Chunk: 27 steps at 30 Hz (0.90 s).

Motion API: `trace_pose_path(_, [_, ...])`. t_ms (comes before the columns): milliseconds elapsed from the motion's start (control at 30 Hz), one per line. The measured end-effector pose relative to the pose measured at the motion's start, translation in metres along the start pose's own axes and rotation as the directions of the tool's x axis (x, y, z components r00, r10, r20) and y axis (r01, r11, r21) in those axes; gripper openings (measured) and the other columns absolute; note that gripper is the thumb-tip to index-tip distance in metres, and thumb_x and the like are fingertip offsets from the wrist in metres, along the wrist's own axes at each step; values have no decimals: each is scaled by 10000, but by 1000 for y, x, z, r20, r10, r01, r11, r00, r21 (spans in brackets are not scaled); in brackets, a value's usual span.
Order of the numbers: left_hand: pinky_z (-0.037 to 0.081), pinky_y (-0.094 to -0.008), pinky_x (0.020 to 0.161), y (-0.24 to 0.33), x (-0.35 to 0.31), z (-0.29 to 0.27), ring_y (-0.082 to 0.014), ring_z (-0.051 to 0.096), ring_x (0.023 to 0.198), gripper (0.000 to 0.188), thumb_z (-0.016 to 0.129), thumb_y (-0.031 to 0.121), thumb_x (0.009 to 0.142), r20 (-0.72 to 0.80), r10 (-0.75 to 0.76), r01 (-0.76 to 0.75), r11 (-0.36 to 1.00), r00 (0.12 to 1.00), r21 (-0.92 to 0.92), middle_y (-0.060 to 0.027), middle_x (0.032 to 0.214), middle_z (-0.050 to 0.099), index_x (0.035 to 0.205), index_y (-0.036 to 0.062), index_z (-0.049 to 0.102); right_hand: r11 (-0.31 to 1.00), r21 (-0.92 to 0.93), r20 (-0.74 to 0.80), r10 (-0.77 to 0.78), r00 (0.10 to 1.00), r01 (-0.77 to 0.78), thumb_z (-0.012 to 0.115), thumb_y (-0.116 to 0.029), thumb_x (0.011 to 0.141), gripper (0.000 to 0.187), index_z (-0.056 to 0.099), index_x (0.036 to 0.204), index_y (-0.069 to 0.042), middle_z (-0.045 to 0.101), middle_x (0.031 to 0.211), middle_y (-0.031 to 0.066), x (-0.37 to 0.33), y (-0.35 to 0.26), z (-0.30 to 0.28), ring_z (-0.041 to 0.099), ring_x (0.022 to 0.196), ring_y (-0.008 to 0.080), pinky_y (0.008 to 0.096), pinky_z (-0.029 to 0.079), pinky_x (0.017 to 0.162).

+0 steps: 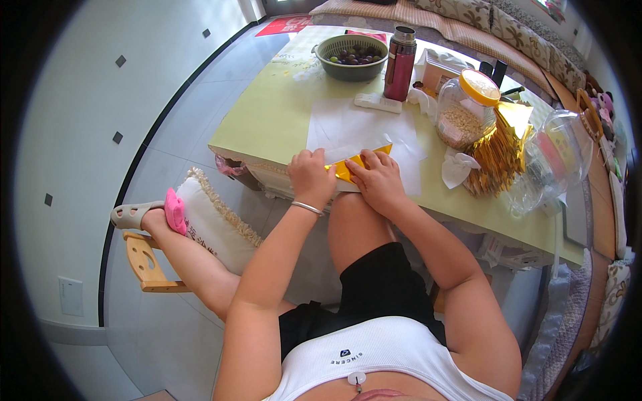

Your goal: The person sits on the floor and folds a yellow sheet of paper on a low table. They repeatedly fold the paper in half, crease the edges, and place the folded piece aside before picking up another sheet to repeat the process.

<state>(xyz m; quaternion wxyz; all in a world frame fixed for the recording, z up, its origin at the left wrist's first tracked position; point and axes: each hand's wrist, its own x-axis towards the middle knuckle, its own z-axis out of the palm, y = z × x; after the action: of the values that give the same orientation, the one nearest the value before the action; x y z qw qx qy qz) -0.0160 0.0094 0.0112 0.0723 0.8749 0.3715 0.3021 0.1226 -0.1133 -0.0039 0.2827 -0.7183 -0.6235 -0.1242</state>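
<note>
A folded strip of shiny gold paper lies slanted over a white sheet at the table's near edge. My left hand is closed at the strip's left end, with thumb and fingertips pinching it. On the strip's right part, my right hand presses down with bent fingers and thumb, holding it. The far tip of the gold paper sticks out past the right fingertips. Part of the strip is hidden beneath both hands.
Beyond the sheet stand a colander of grapes, a dark red thermos and a white tube. To the right are a yellow-lidded jar, a bundle of folded gold paper, crumpled tissue and a clear plastic container.
</note>
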Motion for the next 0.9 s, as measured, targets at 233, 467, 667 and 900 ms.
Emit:
trace_pose_path(233, [450, -442, 917, -14, -13, -16, -311, 622, 1070, 363, 645, 96, 801, -83, 501, -494, 864, 861, 98, -146, 1172, 655, 1159, 43, 674, 1000, -11, 0, 9, 1000, -9, 632, -220, 881, 356, 679, 1234, -218, 567, 1281, 119, 0, -2, -2, 501, 1188, 313, 482, 339, 1044])
trace_pose_path(467, [423, -422, 949, -9, -37, -13, -272, 599, 1139, 311, 586, 121, 837, -50, 453, -456, 885, 890, -95, -114, 1176, 661, 1123, 41, 681, 1000, 14, 45, -16, 999, 15, 633, -228, 881, 376, 664, 1256, -208, 575, 1290, 120, 0, -2, -2, 491, 1217, 319, 490, 336, 1048])
trace_pose_path(667, [371, -438, 957, 16, -2, -14, -274, 553, 1056, 140, 702, 184, 784, 129, 288, -288, 958, 949, -22, -36, 993, 651, 883, 87, 682, 993, 109, 128, 37, 991, -51, 623, -120, 866, 581, 511, 1428, -221, 613, 1232, 104, 20, 14, -20, 631, 1035, 307, 416, 509, 866])
trace_pose_path(900, [304, -504, 1097, 12, 20, 13, -303, 523, 1142, 438, 766, 210, 739, -72, 254, -247, 964, 964, 93, -90, 1002, 658, 1126, 52, 636, 984, -125, 151, -106, 983, 125, 649, -38, 789, 785, 389, 1511, -199, 611, 1246, 46, 53, 42, -23, 602, 1111, 295, 431, 460, 1008])
